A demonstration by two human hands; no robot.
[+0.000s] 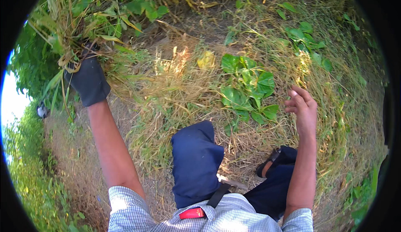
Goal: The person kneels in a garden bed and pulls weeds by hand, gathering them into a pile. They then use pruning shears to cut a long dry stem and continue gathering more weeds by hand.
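My left hand (87, 80), in a dark glove, is stretched out to the upper left and closed around a bunch of grass and weeds (67, 31), some of it green, some dry. The glove partly hides how the fingers lie. My right hand (301, 106) is bare and raised at the right, its fingers loosely bent and partly apart, with nothing seen in it. Left of it, a broad-leaved green plant (247, 87) lies or grows among dry grass.
Green bushes (28, 62) line the left side. Dry cut grass (175, 97) covers much of the ground. My bent knee (195, 163) and sandalled foot (268, 166) are below. A pale long object (233, 181) lies between my legs. More leafy plants (304, 37) stand at the upper right.
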